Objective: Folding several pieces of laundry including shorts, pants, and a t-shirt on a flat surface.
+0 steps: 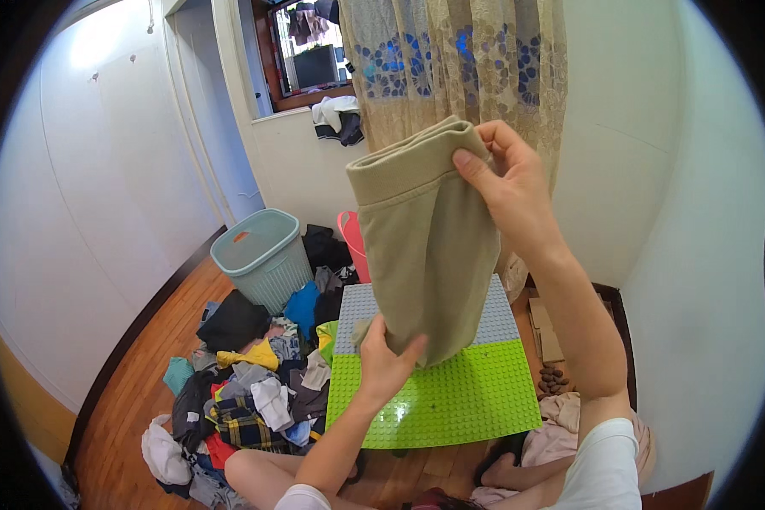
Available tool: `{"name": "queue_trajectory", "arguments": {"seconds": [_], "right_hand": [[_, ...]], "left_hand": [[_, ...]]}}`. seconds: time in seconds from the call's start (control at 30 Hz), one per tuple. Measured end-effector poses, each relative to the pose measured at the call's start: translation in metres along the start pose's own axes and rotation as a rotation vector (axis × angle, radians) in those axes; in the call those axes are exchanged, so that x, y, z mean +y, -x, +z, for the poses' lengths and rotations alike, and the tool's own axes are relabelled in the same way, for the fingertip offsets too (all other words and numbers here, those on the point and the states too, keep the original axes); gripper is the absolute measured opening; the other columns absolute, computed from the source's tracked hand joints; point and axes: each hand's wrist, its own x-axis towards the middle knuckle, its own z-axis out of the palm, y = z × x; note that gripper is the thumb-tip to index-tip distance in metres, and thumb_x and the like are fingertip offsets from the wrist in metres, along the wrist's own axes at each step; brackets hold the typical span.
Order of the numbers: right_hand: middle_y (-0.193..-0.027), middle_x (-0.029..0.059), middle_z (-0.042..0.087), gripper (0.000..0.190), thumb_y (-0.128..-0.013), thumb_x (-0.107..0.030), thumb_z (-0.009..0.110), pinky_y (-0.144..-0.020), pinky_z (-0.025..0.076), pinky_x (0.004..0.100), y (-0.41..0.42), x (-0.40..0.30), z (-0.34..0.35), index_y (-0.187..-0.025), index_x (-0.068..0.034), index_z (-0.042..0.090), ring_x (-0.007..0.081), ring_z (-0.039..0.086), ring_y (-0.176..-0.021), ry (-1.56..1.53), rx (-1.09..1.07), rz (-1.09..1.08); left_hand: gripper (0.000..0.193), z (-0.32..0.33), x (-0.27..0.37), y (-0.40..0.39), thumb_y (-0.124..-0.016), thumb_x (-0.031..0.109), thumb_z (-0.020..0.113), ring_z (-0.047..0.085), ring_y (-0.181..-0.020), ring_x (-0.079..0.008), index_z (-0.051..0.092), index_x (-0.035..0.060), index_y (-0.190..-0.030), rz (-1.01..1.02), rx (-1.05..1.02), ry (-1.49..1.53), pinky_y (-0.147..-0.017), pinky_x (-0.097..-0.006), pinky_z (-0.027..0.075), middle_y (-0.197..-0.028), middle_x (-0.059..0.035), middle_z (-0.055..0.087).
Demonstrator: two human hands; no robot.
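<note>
A folded khaki-green garment with a ribbed band (430, 236) is held up over a low table topped with grey and lime-green studded building plates (472, 401). My right hand (507, 172) pinches the band at its upper right corner, thumb in front. Lower down, my left hand (389, 363) grips the bottom left of the garment, thumb and fingers around the cloth. A bit of similar cloth shows beside my left hand, over the grey plate; whether it is part of the same garment I cannot tell.
A large heap of mixed clothes (248, 395) lies on the wooden floor left of the table. Behind it stand a light-blue plastic laundry basket (261, 248) and a pink container (355, 245). Pale pink cloth (548, 440) and brown lumps (553, 380) lie at the right. A patterned curtain (452, 64) hangs behind.
</note>
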Motion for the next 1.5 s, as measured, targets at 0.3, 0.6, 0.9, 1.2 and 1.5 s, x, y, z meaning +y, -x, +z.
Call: {"name": "queue_trajectory", "arguments": {"seconds": [0.3, 0.6, 0.9, 1.2, 1.5], "right_hand": [[-0.088, 0.0022, 0.06, 0.05, -0.061, -0.011, 0.083, -0.073, 0.045, 0.0227, 0.099, -0.048, -0.085, -0.099, -0.006, 0.051, 0.0093, 0.057, -0.084, -0.206, -0.069, 0.208], [-0.084, 0.0052, 0.066, 0.042, -0.073, -0.02, 0.077, -0.066, 0.05, 0.027, 0.125, 0.013, -0.071, -0.105, -0.001, 0.058, 0.014, 0.062, -0.075, 0.158, -1.116, 0.709], [-0.088, 0.0034, 0.061, 0.024, -0.075, -0.011, 0.071, -0.075, 0.045, 0.0282, -0.1, 0.052, -0.069, -0.096, -0.004, 0.062, 0.0134, 0.056, -0.081, 0.543, -0.103, -0.187], [-0.088, 0.0084, 0.058, 0.025, -0.076, -0.006, 0.068, -0.072, 0.044, 0.0284, -0.062, -0.012, -0.067, -0.1, -0.002, 0.059, 0.0192, 0.056, -0.083, 0.509, 0.191, -0.611], [-0.094, 0.0095, 0.058, 0.041, -0.056, 0.007, 0.065, -0.075, 0.047, 0.0377, 0.21, 0.06, -0.089, -0.093, -0.009, 0.064, 0.0285, 0.058, -0.091, 0.56, -0.569, -0.075]], "left_hand": [[0.03, -0.104, 0.039, 0.056, -0.069, 0.007, 0.072, 0.053, -0.075, -0.0133, 0.056, 0.0013, -0.093, -0.388, -0.782, -0.051, -0.07, -0.0277, 0.044, -0.083, -0.0041, 0.058], [0.031, -0.105, -0.051, 0.092, -0.079, 0.021, 0.07, 0.051, -0.089, -0.0125, 0.055, 0.0023, -0.098, -0.663, -1.414, 0.133, -0.078, -0.0274, 0.042, -0.092, -0.0026, 0.056], [0.018, -0.086, -0.041, -0.206, -0.07, 0.005, 0.071, 0.054, -0.071, -0.0111, 0.058, 0.0013, -0.082, 0.003, -0.144, -0.14, -0.065, -0.0292, 0.045, -0.075, -0.0025, 0.06], [0.018, -0.074, -0.006, -0.256, -0.07, 0.0, 0.068, 0.059, -0.07, -0.015, 0.059, 0.002, -0.085, 0.335, 0.05, -0.078, -0.063, -0.0282, 0.045, -0.076, -0.0065, 0.062], [0.03, -0.028, -0.164, -0.005, -0.053, -0.005, 0.062, 0.049, -0.082, -0.0336, 0.049, 0.0091, -0.076, 0.437, -0.448, -0.432, -0.07, -0.0414, 0.038, -0.076, -0.0101, 0.05]]}}
